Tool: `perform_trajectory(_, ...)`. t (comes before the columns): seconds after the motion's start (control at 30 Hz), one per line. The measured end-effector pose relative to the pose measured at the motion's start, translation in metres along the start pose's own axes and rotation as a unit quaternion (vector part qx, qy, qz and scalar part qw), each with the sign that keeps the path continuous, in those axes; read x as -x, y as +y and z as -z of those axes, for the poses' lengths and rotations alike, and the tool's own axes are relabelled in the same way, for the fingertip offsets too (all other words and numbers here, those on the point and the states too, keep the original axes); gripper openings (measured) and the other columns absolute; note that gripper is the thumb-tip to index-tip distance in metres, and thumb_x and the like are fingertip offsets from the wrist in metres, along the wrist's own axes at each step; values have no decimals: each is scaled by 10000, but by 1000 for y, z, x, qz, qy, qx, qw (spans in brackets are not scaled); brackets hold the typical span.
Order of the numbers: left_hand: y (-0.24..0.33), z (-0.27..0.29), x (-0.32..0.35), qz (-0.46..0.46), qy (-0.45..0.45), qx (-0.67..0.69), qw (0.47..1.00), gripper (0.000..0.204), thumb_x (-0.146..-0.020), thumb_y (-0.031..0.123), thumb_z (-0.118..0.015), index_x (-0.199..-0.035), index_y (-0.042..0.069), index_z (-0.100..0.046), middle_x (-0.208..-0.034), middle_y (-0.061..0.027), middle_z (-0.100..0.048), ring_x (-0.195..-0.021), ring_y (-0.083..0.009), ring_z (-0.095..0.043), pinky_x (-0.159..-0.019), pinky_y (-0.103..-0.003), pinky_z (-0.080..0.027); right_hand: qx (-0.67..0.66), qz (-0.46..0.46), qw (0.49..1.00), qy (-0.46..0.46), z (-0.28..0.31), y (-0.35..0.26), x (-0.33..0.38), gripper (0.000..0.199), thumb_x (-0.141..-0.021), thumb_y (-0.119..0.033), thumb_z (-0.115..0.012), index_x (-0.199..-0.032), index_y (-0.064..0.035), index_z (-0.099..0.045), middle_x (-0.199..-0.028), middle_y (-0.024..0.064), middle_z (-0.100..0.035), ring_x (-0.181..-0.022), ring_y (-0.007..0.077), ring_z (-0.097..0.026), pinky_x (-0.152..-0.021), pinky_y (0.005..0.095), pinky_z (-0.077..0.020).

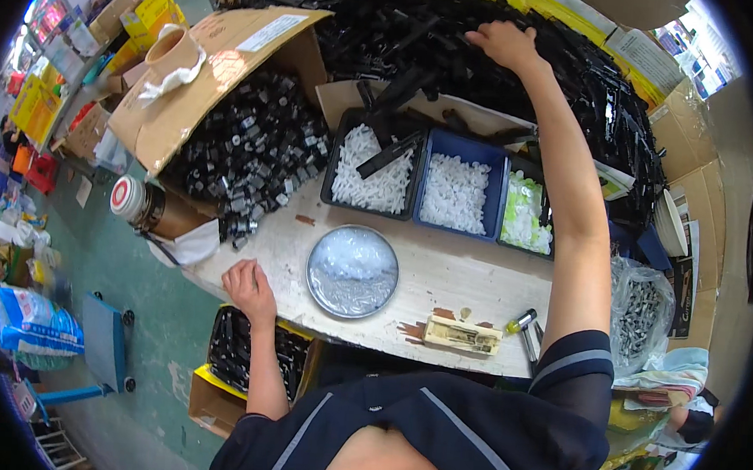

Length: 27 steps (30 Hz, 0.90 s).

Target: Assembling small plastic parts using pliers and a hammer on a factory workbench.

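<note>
Worn white worktable (442, 277) over a green floor. Left hand (249, 286) rests loosely on its near edge, holding nothing. One round metal dish (352, 270), then three trays of small white parts (454, 192). Far back, right hand (507, 44) sits on the black plastic strip pile (455, 43); can't tell if it's gripping.

Assembly workshop: parts bins (454, 192), cartons (224, 65)

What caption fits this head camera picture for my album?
Right hand reaches into a heap of long black plastic strips; left hand rests on the pale wooden table.
</note>
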<state>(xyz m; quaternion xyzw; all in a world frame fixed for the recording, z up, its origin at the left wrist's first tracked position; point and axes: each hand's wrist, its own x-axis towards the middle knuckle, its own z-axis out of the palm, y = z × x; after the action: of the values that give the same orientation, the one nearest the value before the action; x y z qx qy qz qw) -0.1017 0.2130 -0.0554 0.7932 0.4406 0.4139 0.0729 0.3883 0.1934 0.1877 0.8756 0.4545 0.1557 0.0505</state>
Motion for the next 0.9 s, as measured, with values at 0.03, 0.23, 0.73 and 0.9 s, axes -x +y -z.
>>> perform_trajectory(0.03, 0, -1, -1, -4, 4, 0, 1000, 98, -765, 9, -561, -854, 4, -604, -888, -103, -562, -878, -275, -489, -800, -374, -384, 1, 5, 1000, -3, -2, -4, 11, 349, -876, -428, -453, -1021, -166, -633, -1042, 66, -614, -1028, 276, -539, -852, 525, -340)
perform_trajectory(0.23, -3, 3, 7, 11, 10, -24, 1000, 110, -753, 31, -583, -861, 36, -601, -888, -85, -568, -885, -256, -489, -810, -354, -377, -201, 336, 897, 206, -9, -96, 113, 177, -736, -63, -558, -897, -105, -618, -813, 31, -574, -831, 239, -511, -675, 381, -366)
perform_trajectory(0.73, -9, -7, 8, 5, 42, -18, 999, 118, -731, 66, -592, -845, 79, -620, -906, -43, -574, -884, -251, -491, -788, -383, -366, -154, 302, 914, 221, -86, -125, 135, 156, -644, -22, -577, -784, -91, -583, -942, 34, -527, -935, 236, -461, -772, 386, -327)
perform_trajectory(0.9, -14, -3, 5, 37, 44, 1, 998, 153, -715, 56, -609, -867, 65, -620, -904, -59, -570, -866, -262, -498, -794, -377, -385, -390, 279, 861, 171, -51, -103, 188, 93, -724, -3, -568, -767, -38, -494, -1006, 100, -533, -944, 293, -484, -786, 370, -373)
